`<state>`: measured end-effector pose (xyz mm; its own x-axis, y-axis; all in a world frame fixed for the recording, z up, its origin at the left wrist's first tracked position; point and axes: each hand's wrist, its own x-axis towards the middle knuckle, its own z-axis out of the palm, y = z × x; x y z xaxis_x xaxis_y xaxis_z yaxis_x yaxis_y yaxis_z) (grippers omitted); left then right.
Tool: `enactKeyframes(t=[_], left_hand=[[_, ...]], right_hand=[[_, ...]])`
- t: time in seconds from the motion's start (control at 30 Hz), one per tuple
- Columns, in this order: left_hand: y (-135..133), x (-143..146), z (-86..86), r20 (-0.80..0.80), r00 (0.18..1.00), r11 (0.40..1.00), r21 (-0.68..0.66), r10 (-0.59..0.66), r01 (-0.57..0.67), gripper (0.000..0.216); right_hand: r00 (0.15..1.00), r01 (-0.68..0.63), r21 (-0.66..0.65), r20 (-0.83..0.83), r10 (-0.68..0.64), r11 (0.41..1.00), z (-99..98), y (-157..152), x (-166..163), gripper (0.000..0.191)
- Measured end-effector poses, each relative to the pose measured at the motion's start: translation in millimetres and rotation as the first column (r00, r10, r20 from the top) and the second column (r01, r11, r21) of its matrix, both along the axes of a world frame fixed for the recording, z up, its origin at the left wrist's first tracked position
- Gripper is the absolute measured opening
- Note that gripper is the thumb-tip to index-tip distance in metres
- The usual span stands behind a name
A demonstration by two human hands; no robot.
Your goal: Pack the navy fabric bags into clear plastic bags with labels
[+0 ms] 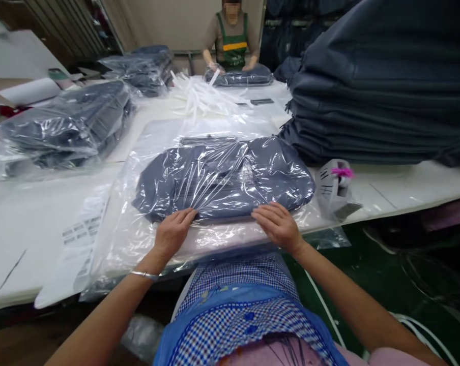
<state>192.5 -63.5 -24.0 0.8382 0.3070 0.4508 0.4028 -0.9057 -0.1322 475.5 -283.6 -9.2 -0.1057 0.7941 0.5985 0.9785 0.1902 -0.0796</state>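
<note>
In front of me lies a folded dark blue-grey garment (222, 175) inside a clear plastic bag (126, 218). Creases in the film run from the near edge up across the middle of the bundle. My left hand (174, 231) is closed on the film at the bundle's near left edge, fingers together. At the near right edge, my right hand (278, 226) also has its fingers together and closed on the film. Both thumbs are mostly hidden. More clear film hangs over the table's front edge below my hands.
A tape dispenser (335, 188) stands right of the bundle, before a tall stack of dark garments (375, 96). Bagged bundles (65, 122) lie at left, a label sheet (81, 239) nearer. White strips (203, 94) lie farther back. A co-worker (233, 43) handles another bagged bundle (241, 76).
</note>
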Motion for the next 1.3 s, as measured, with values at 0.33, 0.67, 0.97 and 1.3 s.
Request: enactKeyframes(t=[0.33, 0.67, 0.97, 1.3], left_hand=[[-38.3, 0.7, 28.5, -0.16, 0.985, 0.98, -0.197, -0.06, 0.027, 0.037], [-44.2, 2.8, 31.7, -0.238, 0.971, 0.984, -0.178, -0.014, -0.029, 0.044], [-36.6, 1.2, 32.6, -0.262, 0.964, 0.974, -0.226, -0.057, -0.004, 0.05], [-31.6, -1.0, 31.4, -0.22, 0.972, 0.957, -0.29, -0.081, 0.014, 0.052]], right_hand=[[0.99, 0.137, -0.255, 0.071, -0.123, 0.957, -56.7, -71.3, -42.2, 0.053], [0.998, 0.061, 0.037, 0.017, -0.062, 0.997, -39.4, -61.6, -20.5, 0.018], [0.999, 0.038, -0.051, 0.004, -0.038, 0.998, -26.7, -70.4, -14.0, 0.025], [0.999, 0.03, -0.048, -0.019, -0.031, 0.998, -13.3, -70.4, -8.5, 0.028]])
